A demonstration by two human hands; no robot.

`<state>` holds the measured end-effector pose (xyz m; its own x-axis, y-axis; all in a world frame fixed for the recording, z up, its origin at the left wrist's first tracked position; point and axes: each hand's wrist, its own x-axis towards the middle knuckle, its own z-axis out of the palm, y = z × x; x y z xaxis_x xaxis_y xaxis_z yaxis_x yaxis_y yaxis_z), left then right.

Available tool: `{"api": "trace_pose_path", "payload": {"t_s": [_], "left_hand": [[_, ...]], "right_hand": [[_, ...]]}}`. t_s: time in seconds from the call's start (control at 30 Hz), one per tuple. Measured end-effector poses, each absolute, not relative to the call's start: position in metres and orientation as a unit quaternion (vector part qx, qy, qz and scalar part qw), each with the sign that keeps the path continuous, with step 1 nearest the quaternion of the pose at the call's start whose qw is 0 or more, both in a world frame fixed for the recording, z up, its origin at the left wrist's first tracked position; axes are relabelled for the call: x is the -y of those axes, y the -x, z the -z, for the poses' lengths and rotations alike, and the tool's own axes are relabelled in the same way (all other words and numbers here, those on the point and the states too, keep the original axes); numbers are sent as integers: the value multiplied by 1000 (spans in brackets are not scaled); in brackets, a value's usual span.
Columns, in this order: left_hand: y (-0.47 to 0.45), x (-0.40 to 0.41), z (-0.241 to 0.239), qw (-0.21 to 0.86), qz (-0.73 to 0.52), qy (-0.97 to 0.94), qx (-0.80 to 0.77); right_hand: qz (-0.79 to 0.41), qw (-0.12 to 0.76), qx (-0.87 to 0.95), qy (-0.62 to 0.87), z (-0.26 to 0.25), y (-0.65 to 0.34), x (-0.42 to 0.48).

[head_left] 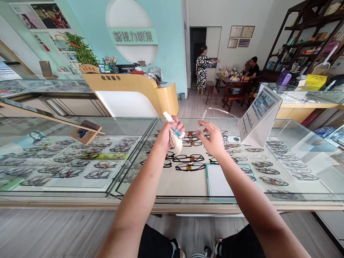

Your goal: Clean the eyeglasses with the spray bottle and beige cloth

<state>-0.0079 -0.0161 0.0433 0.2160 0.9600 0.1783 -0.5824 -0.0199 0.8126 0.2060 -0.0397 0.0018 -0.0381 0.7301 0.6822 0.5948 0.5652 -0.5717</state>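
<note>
My left hand [170, 133] is closed around a small white spray bottle [176, 129] with a blue label, its nozzle pointing up and left. A pale cloth [176, 144] hangs from the same hand. To the right, my right hand [211, 136] pinches a pair of clear-framed eyeglasses [219, 110], with a temple arm reaching up and right. Part of the frame is hidden by the fingers. Both hands are above the glass display case [166, 182], where rows of dark-framed eyeglasses [190, 166] lie under the glass.
A folded display card [259, 116] stands on the counter at right. A mirror on a wooden stand [87, 132] is at left. Behind is a yellow and white cashier desk [120, 96]. Two people are farther back, one standing [202, 70], one seated at a wooden table [232, 81].
</note>
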Motion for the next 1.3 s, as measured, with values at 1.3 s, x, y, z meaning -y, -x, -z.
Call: {"api": "trace_pose_path", "payload": {"t_s": [1.3], "left_hand": [[-1, 1, -8, 297, -599, -639, -380]], "right_hand": [[-356, 486, 745, 286, -8, -187, 60]]}}
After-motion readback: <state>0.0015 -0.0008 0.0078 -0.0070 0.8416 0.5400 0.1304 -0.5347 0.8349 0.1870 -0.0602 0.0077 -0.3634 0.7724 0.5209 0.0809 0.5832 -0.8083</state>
